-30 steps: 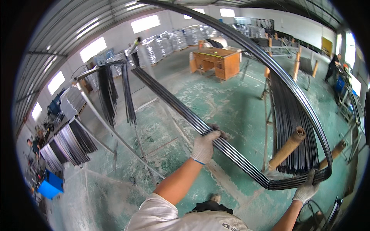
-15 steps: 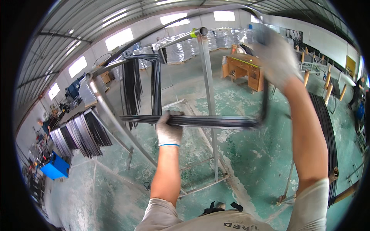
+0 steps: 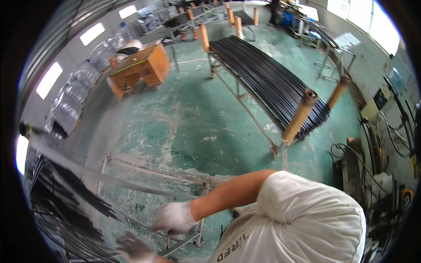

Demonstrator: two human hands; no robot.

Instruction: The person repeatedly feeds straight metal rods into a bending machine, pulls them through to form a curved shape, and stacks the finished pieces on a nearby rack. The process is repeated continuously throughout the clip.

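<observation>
At the bottom, both of my hands wear pale work gloves, blurred by motion. My left hand (image 3: 135, 249) is low beside a bundle of long, thin black strips (image 3: 66, 206) hanging on a metal rack (image 3: 101, 173). Its darker fingers look spread, with nothing visible in them. My right hand (image 3: 176, 218) hovers to the right of it, over the rack's base. Its fingers point down and left, loosely apart, and no object shows in them. Whether the left fingertips touch the strips, I cannot tell.
Right of centre, a long stand (image 3: 239, 90) carries many black strips (image 3: 267, 79) between upright brown tubes (image 3: 300, 116). A wooden desk (image 3: 142, 65) stands at the far left. Wrapped pallets (image 3: 72, 90) line the wall. Cables and equipment (image 3: 377, 149) lie at the right.
My view has swung to the right and down. The bent black strips that both hands held are out of my hands, and my hands are now low at the left.
</observation>
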